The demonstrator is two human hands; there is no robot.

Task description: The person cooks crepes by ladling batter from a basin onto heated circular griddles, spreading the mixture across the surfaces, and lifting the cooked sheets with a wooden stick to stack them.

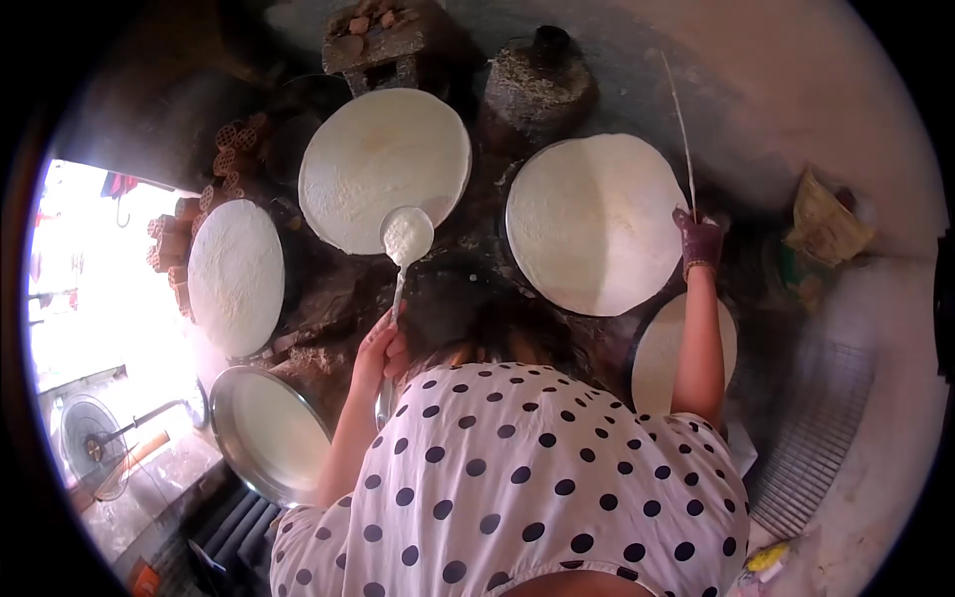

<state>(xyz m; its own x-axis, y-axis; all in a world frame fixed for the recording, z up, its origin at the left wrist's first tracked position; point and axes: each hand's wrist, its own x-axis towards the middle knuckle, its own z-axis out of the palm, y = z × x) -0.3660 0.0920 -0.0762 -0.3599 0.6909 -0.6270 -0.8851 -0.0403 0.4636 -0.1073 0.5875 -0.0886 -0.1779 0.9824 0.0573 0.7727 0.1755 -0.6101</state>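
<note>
Your left hand (381,348) grips a ladle (400,286), its white mixture (408,237) not yet emptied, at the near edge of the white round surface (383,149), apparently already coated; your gloved right hand (700,242), well right of that surface, grips a thin stick (680,119).

I see a white top (522,458), round black polka dots, short sleeves | I make out a dark maroon glove (702,249) on right hand (698,237) | left hand (382,350) bare

Dark stained surface (458,289), 4 round pale discs (383,149) across it, rough stand (375,48) topped with reddish lumps (359,25)
</note>
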